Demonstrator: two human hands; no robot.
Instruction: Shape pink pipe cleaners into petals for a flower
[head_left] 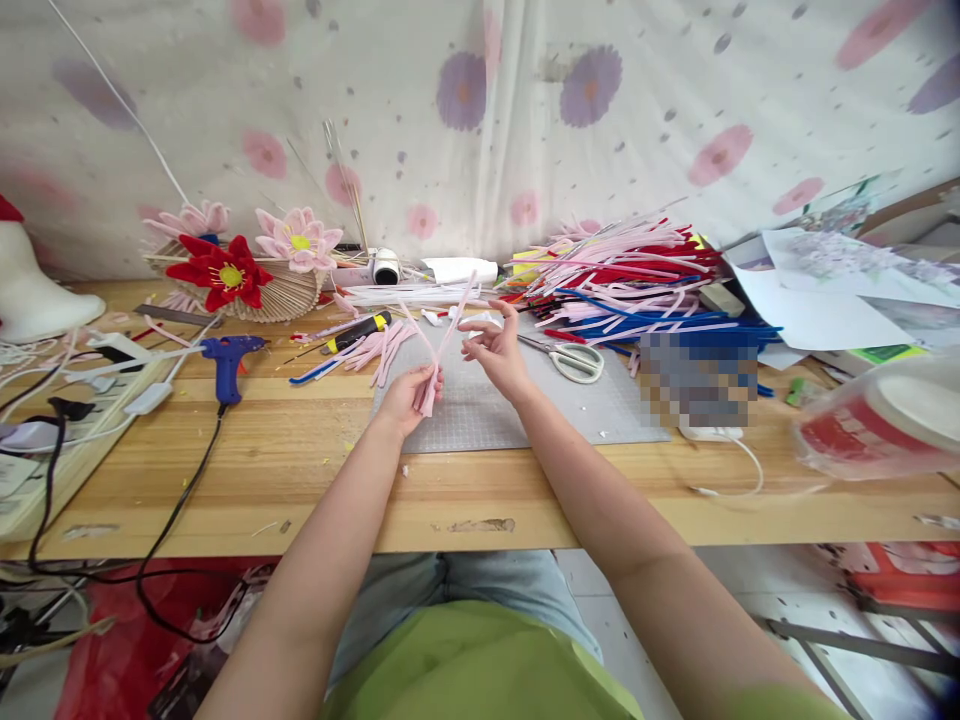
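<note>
The left hand (409, 398) clamps the pink pipe-cleaner bundle (439, 352) at its base, while the right hand (495, 352), fingers loosely apart, best fans loose tips gently just above that grip.

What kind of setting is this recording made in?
Most likely a home craft bench for making artificial flowers. A heap of pipe cleaners lies on the wooden table, with a blue glue gun, scissors and finished flowers.

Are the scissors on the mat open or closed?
Closed, it seems. The scissors lie flat on the grey mat, blades together in one line, beside the right hand.
</note>
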